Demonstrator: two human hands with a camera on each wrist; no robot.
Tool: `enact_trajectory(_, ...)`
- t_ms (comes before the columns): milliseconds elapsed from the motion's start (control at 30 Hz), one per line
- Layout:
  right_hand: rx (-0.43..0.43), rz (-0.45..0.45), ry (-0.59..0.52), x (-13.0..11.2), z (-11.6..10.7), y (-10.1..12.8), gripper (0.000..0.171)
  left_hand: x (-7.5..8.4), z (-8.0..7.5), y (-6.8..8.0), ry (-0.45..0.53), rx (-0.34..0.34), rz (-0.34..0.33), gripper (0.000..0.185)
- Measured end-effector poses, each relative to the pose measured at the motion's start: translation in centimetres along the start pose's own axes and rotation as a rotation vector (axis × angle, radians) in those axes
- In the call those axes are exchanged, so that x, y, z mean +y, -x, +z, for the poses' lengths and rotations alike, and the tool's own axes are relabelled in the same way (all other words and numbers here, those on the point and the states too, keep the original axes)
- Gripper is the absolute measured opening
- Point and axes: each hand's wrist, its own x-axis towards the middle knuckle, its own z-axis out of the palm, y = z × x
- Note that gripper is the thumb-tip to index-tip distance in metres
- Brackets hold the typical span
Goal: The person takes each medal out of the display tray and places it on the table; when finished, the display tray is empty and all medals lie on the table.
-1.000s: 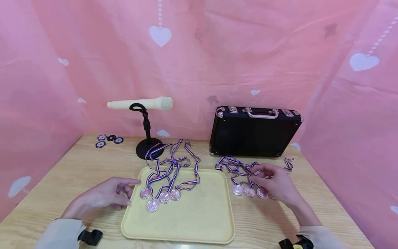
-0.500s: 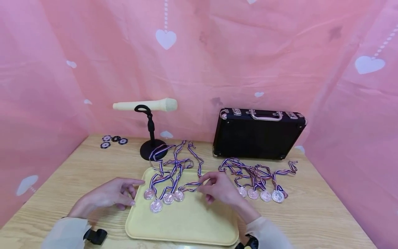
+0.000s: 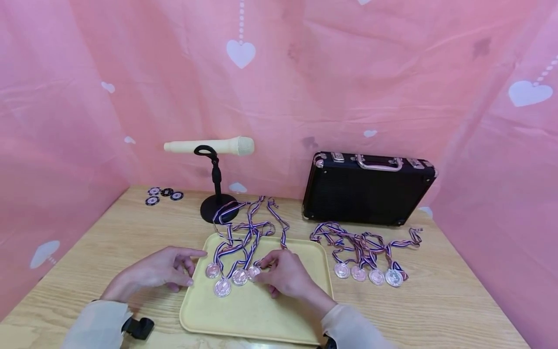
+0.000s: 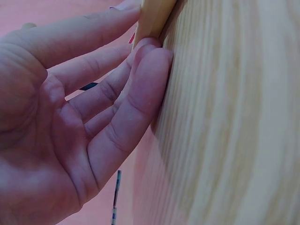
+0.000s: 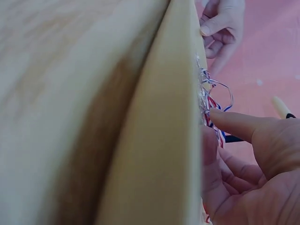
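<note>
Several round silver medals (image 3: pixel 223 287) lie on a pale yellow tray (image 3: pixel 226 317), their striped ribbons trailing over its far rim. My left hand (image 3: pixel 163 271) is at the tray's left rim, forefinger extended and the other fingers loosely bent. In the left wrist view its thumb and fingertips touch the tray edge (image 4: pixel 154 18). My right hand (image 3: pixel 287 276) reaches over the tray, thumb and forefinger right at the rightmost medal (image 3: pixel 253 272), which lies flat. Both hands also show in the right wrist view, where the tray's side hides part of the right fingers (image 5: pixel 234 122).
More medals (image 3: pixel 377 277) with tangled ribbons lie on the table right of the tray. A black case (image 3: pixel 370 194) stands behind them. At the back left are a white microphone (image 3: pixel 218 145) on a black stand (image 3: pixel 216 177) and several poker chips (image 3: pixel 167 192).
My right hand has moved left from the medals on the table to the rightmost medal on the tray. The left hand has stayed at the tray rim. The head view has shifted slightly.
</note>
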Motion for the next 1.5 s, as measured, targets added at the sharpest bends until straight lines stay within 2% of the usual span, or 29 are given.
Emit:
enact_trajectory(167,0.077,-0.012,0.163,0.1,0.7,-0.1,0.027,0.2,0.1,-0.1,-0.007,0.021,-0.047,0.074)
enact_trajectory(300,0.103,-0.033,0.260,0.0,0.8,-0.2,0.028,0.3,0.2,-0.2,-0.014,0.028,-0.053,0.074)
enact_trajectory(533,0.056,-0.008,0.146,0.1,-0.3,0.3,0.029,0.5,0.2,-0.4,-0.028,0.035,-0.068,0.075)
enact_trajectory(733,0.040,-0.036,0.091,0.5,-0.7,0.5,0.028,0.5,0.1,-0.4,-0.042,0.041,-0.084,0.075)
enact_trajectory(900,-0.011,-0.061,-0.013,1.1,-1.2,0.8,0.023,0.1,0.2,-0.2,-0.028,0.031,-0.059,0.076)
enact_trajectory(1033,-0.041,-0.024,-0.101,1.4,-2.1,1.1,0.025,0.1,0.2,-0.2,-0.018,0.023,-0.041,0.076)
enact_trajectory(1267,0.039,0.058,-0.189,1.8,-5.8,1.5,0.035,0.1,0.3,-0.3,-0.024,0.023,-0.060,0.076)
enact_trajectory(1500,0.125,0.035,-0.217,1.0,-11.6,1.9,0.036,0.0,0.2,-0.3,-0.030,0.032,-0.062,0.076)
